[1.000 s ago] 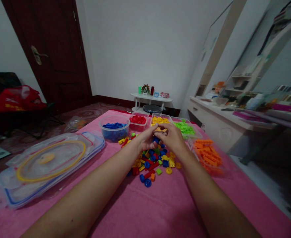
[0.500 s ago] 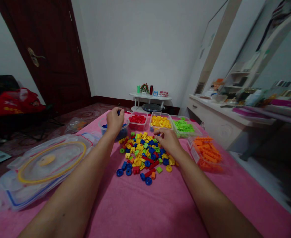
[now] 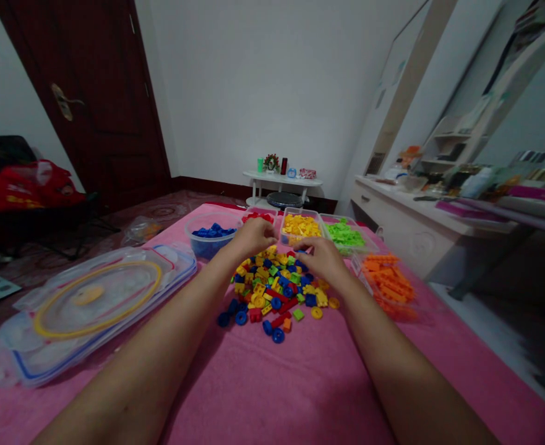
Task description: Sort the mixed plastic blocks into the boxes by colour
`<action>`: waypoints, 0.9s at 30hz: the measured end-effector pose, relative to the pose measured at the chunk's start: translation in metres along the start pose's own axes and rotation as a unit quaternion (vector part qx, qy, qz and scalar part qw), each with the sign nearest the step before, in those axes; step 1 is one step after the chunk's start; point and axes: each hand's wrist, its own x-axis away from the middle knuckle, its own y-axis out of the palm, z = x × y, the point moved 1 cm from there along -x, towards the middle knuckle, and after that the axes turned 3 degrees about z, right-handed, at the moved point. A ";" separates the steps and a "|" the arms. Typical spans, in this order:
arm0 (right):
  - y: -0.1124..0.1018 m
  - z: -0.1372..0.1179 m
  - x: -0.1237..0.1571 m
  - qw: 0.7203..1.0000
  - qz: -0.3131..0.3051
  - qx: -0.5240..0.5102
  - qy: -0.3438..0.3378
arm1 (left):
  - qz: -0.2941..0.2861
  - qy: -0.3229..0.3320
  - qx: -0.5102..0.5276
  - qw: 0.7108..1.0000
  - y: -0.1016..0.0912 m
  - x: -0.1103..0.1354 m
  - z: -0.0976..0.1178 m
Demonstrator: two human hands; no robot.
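A loose heap of small toy building blocks (image 3: 272,290) in yellow, blue, red, green and orange lies on a pink cloth (image 3: 263,395). My left hand (image 3: 253,237) hovers over the far side of the heap, its fingers curved and apart with nothing visible between them. At the heap's far right edge, my right hand (image 3: 321,253) has its fingers bent together. Blue shows under its fingertips, but what they pinch is not clear. Left of the heap stands a round clear tub (image 3: 205,247) of blue blocks (image 3: 214,231).
Behind the heap sit clear boxes of red blocks (image 3: 258,216), yellow blocks (image 3: 301,226) and green blocks (image 3: 345,233). A box of orange blocks (image 3: 388,281) stands at right. Stacked clear lids (image 3: 100,303) lie at left. A dresser (image 3: 402,207) is beyond the right edge.
My left hand has moved right from above the blue tub to the heap, and the blue block it held is no longer visible in it. My right hand has shifted slightly right.
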 end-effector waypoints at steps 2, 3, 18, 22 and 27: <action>-0.006 0.006 -0.002 1.000 0.004 0.012 0.020 | -0.056 0.023 0.003 0.998 0.013 0.003 0.009; -0.006 0.008 -0.002 1.000 -0.005 0.020 0.024 | -0.072 0.030 -0.006 0.997 0.019 0.006 0.014; 0.023 0.004 0.016 0.986 -0.102 0.130 -0.007 | -0.010 -0.116 -0.005 0.993 0.029 0.022 0.042; 0.022 0.002 0.017 0.985 -0.098 0.143 -0.010 | -0.028 -0.136 -0.009 0.990 0.031 0.021 0.042; 0.019 -0.002 0.017 0.982 -0.106 0.155 -0.022 | -0.073 -0.161 0.045 0.983 0.035 0.021 0.038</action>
